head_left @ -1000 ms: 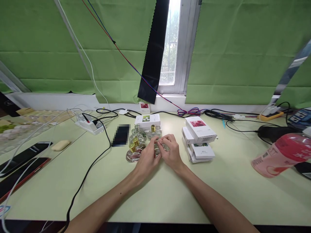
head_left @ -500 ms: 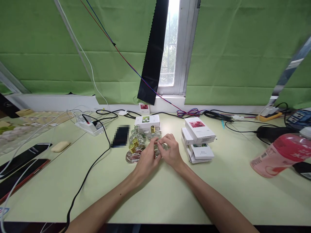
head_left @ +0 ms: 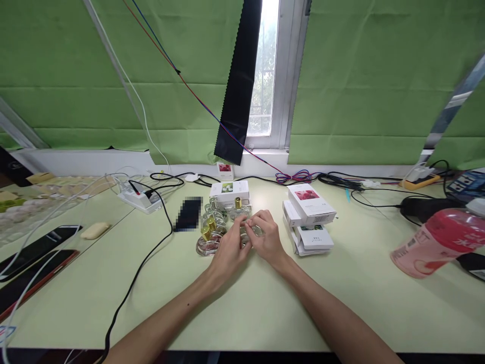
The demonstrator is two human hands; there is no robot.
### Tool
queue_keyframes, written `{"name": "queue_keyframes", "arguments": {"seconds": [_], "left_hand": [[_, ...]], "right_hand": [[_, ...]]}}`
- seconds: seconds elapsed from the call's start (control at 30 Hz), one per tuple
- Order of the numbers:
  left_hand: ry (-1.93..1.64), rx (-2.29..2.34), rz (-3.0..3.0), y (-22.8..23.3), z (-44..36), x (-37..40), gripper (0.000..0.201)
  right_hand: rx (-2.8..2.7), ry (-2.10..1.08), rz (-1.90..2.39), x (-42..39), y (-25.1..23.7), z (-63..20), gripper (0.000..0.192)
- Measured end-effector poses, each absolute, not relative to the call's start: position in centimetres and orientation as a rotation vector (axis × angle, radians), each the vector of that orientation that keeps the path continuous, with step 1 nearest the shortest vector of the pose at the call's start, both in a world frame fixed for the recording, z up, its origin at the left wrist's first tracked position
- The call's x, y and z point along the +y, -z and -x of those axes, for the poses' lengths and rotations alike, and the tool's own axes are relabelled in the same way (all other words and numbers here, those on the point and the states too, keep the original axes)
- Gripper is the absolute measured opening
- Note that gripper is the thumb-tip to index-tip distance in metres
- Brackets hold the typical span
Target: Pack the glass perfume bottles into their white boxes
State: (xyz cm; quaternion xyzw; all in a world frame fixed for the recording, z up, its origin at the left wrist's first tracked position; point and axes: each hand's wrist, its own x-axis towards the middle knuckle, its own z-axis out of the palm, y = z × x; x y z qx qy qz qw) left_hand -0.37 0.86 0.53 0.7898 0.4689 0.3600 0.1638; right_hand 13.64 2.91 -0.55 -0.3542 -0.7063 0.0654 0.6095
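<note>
A small glass bottle [head_left: 253, 231] sits low over the tabletop [head_left: 242, 298], near its middle, pinched between both hands; it is mostly hidden by them, so only a clear edge shows; the left hand [head_left: 229, 250] has its fingers [head_left: 239, 233] curled narrow around the bottle's near side; the right hand [head_left: 267, 237] closes over it from the other side, fingers bent and meeting those of the left hand. Just beside the left hand stands a cluster of glass bottles [head_left: 210, 238], some with gold caps, one gold-capped bottle [head_left: 238, 206] standing upright behind the hands; a white box [head_left: 230, 190] lies flat behind that cluster; a stack of white boxes [head_left: 308, 217] lies near the right hand; a black cable [head_left: 140, 263] runs across the tabletop to the left; a white power strip [head_left: 138, 198] rests further left; a pink bottle [head_left: 439, 241] lies on its side well apart to the right.
</note>
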Motion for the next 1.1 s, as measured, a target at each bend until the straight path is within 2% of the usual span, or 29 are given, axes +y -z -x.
{"name": "queue_keyframes", "arguments": {"seconds": [0.47, 1.1], "left_hand": [[-1.010, 1.332, -2.239, -0.76, 0.45, 0.73, 0.053], [-1.013, 1.329, -2.245, -0.72, 0.47, 0.79, 0.055]], "right_hand": [[-1.573, -0.141, 0.885, 2.49, 0.81, -13.50, 0.013], [-1.578, -0.136, 0.890, 2.53, 1.39, -13.67, 0.020]]}}
